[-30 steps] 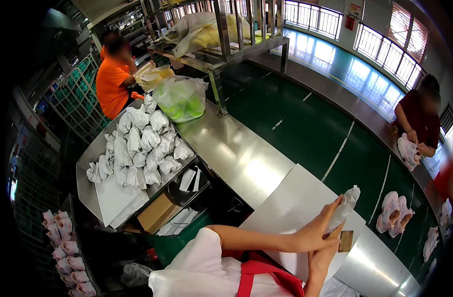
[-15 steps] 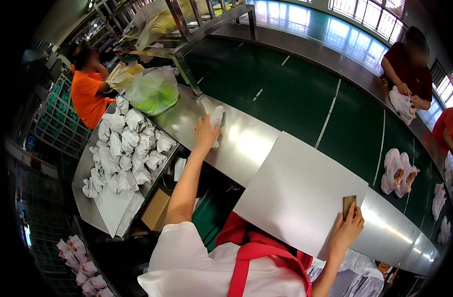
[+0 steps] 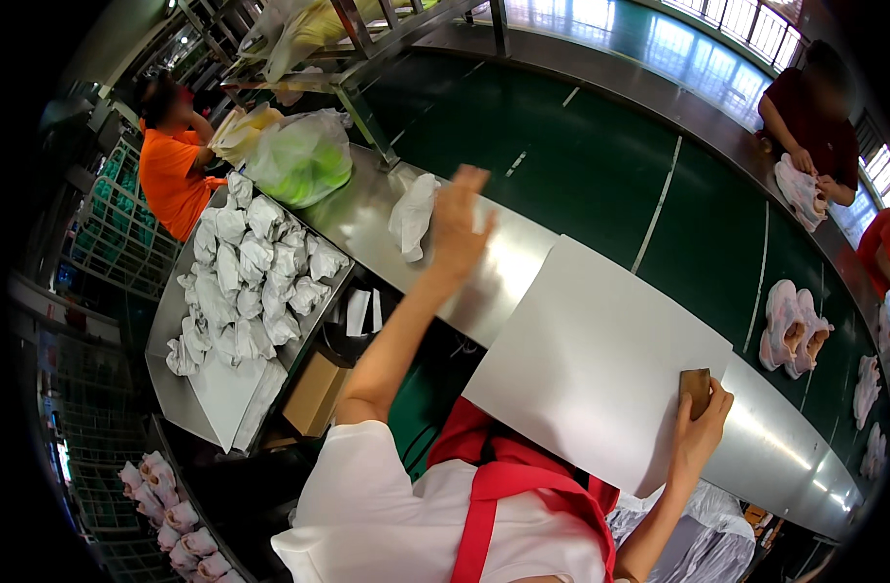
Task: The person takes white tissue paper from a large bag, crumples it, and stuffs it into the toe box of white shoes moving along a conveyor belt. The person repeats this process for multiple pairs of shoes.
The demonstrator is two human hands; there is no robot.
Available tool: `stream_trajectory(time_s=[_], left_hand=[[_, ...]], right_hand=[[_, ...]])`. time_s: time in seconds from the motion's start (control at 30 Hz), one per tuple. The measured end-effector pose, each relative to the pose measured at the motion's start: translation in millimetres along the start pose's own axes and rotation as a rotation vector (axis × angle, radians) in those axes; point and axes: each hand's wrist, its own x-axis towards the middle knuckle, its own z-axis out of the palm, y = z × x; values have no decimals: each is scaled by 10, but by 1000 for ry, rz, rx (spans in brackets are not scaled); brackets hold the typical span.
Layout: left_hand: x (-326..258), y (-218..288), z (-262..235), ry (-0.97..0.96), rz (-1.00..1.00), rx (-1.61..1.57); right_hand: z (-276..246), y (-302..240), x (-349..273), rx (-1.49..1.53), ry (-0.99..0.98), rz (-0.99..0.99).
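Observation:
My left hand (image 3: pixel 457 225), slightly blurred, is raised over the steel ledge with its thumb and fingers apart and nothing in it. Just left of it a crumpled white paper bundle (image 3: pixel 412 216) lies on the ledge; the two are apart, or nearly so. At the right edge of a large white sheet (image 3: pixel 581 355), my right hand (image 3: pixel 700 428) grips a small brown block (image 3: pixel 695 387). What the block is made of I cannot tell. The sheet covers part of the ledge in front of me.
Several more paper bundles (image 3: pixel 246 277) fill a metal tray (image 3: pixel 163 384) on the left. A bag with bright green contents (image 3: pixel 304 160) sits beyond it. Across the green belt (image 3: pixel 600 185) stands a pair of pinkish shoes (image 3: pixel 790 328). One person (image 3: pixel 173 180) is at left, others (image 3: pixel 804 117) at far right.
My left hand has let go of the paper bundle and moved right, away from it. The bundle stays on the ledge. My right hand keeps hold of the brown block.

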Motion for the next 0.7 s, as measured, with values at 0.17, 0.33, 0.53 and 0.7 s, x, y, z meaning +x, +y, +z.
stream_trajectory(time_s=[0.17, 0.33, 0.53, 0.7], left_hand=[[-228, 1432, 361, -469, 391, -681], [-558, 2050, 926, -695, 803, -724], [-645, 2132, 1108, -569, 708, -675], [-529, 2209, 966, -644, 807, -596]], right_hand=[[54, 6, 14, 141, -30, 44], [71, 153, 149, 173, 24, -24], [62, 181, 209, 198, -16, 4], [-3, 112, 69, 305, -224, -8]])
